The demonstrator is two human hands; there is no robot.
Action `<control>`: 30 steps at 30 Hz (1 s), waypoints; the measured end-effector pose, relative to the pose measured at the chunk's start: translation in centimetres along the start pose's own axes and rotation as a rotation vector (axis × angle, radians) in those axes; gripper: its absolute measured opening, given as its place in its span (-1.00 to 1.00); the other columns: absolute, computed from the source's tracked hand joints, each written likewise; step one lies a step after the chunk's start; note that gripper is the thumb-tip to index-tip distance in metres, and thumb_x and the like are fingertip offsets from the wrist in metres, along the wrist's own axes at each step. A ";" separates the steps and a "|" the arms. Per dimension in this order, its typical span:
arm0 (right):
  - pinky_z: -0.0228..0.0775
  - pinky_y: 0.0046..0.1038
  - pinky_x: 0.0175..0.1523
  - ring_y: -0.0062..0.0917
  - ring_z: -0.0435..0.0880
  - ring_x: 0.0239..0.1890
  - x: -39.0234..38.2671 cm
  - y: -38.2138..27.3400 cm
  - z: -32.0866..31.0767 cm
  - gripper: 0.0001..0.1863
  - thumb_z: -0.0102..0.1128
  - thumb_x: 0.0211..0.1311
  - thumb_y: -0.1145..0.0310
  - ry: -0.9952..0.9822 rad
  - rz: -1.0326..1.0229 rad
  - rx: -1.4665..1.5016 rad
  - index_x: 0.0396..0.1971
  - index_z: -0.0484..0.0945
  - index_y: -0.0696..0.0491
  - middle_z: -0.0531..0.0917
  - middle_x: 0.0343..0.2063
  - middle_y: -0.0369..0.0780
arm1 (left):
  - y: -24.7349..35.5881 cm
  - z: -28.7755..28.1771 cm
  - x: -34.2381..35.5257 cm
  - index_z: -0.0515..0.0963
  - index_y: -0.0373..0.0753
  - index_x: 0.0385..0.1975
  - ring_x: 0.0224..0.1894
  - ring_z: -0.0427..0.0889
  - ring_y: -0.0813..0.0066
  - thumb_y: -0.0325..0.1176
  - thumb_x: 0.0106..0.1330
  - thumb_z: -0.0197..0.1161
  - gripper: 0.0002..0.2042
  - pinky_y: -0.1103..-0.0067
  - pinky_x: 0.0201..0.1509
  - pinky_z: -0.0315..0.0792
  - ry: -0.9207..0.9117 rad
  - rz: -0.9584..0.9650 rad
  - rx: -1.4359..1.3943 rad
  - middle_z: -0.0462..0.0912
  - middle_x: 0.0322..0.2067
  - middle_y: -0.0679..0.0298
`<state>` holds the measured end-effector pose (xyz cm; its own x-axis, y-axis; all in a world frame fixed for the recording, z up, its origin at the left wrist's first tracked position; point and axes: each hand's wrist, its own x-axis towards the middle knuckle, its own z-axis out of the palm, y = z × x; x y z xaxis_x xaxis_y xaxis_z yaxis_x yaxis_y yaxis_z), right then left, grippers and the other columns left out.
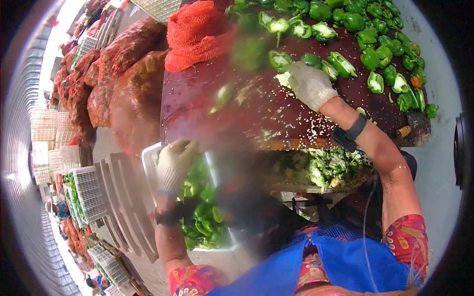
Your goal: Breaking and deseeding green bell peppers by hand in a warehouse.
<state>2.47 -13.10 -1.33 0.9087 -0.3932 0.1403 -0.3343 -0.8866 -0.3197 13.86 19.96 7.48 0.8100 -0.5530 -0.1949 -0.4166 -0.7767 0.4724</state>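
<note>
My right hand [312,88], in a pale knit glove, reaches over the dark red tabletop with its fingers closed around a whitish pepper core [284,79]. Just beyond those fingers lies a cut green pepper half [280,60]; more halves [341,65] rest to the right. Low at the left, my gloved left hand [176,163] hangs over a white crate [150,163] of green pepper pieces [202,219]. Its fingers look loosely bent and apart, with nothing visible in them. A smear blurs the middle of the view.
Green peppers [353,22] crowd the table's far right. A red mesh bag [192,37] lies at its far left corner. Pepper scraps [335,167] fill a trough below the near edge. Full sacks [131,64], wooden pallets [128,197] and plastic crates [89,192] stand at the left.
</note>
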 end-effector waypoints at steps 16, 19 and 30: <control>0.56 -0.35 -0.40 -0.38 0.68 -0.32 0.4 7.6 5.7 -0.66 0.15 0.24 0.18 -0.246 -0.137 0.489 -0.14 0.51 0.13 0.60 -0.28 -0.16 | 11.8 18.3 13.6 0.52 -0.36 -0.02 -0.17 0.63 0.24 -0.27 0.21 0.20 -0.62 0.41 -0.02 0.47 -0.476 0.170 -0.827 0.65 -0.17 0.09; 0.58 -0.42 -0.42 -0.49 0.65 -0.39 -1.7 8.1 8.1 -0.64 0.19 0.22 0.21 -0.010 -0.261 0.882 -0.09 0.52 0.13 0.58 -0.32 -0.23 | 13.3 17.1 12.2 0.38 -0.36 0.11 -0.25 0.61 0.37 -0.33 0.25 0.18 -0.56 0.48 -0.17 0.50 -0.441 0.171 -0.949 0.63 -0.19 0.11; 0.35 -0.43 0.25 -0.26 0.49 0.15 -5.9 -0.4 1.7 -0.55 0.06 0.28 0.44 0.065 0.294 0.642 0.18 0.38 0.16 0.51 0.12 -0.07 | 13.0 13.4 9.0 0.44 -0.33 0.00 -0.51 0.54 0.53 -0.28 0.30 0.15 -0.65 0.55 -0.47 0.45 -0.359 0.454 -0.503 0.59 -0.42 0.20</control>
<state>-2.32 -9.99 -3.65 0.7800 -0.6257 0.0123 -0.3323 -0.4307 -0.8391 10.20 0.87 0.30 0.3847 -0.9158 -0.1151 -0.3685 -0.2667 0.8906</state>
